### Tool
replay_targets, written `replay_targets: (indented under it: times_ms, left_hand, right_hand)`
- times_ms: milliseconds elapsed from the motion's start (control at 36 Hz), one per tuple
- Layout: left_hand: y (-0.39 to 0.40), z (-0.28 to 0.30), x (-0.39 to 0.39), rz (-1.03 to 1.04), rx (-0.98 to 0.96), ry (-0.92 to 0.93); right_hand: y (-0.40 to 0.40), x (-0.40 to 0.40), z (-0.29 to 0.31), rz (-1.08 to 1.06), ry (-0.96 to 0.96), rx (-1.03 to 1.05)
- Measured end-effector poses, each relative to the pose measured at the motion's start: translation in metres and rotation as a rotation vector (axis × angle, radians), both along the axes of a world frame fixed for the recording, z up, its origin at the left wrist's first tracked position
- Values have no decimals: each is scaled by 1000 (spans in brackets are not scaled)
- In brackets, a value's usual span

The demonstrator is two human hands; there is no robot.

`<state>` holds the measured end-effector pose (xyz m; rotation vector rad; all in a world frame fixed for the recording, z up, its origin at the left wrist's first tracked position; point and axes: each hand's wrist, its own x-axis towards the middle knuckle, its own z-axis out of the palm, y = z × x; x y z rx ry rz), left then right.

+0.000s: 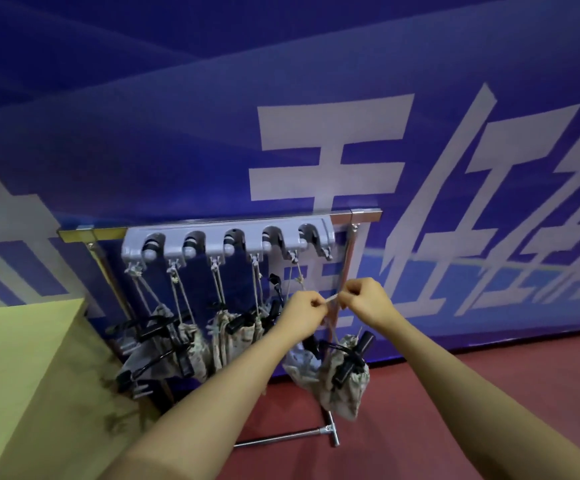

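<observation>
Since the cord [331,298] is thin, limp & light, pinch it tight: L hand [304,308] & R hand [364,299] fingers both clamp it, soft pouch [345,379] hanging below.

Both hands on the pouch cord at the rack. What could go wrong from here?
1. The left hand and right hand only pinch the cord; a slip could drop the pouch hanging below.
2. A neighbouring knotted cord hangs close by; the two may tangle.
</observation>
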<state>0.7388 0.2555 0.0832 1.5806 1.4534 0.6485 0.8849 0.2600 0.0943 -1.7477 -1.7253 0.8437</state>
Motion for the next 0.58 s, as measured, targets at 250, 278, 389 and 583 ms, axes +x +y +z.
replay_targets:
  times_ms: [250,278,389,583]
  left_hand:
    - [46,-10,28,312,51,-45]
    - [52,-11,29,356,60,-60]
    - [75,-6,36,434,88,-58]
    - [86,-17,48,450,61,43]
  right_hand:
    - [69,17,-1,159,77,10]
    - [75,15,-2,175,79,32]
    - [96,12,-7,138,155,97]
    - [112,16,-27,137,143,60]
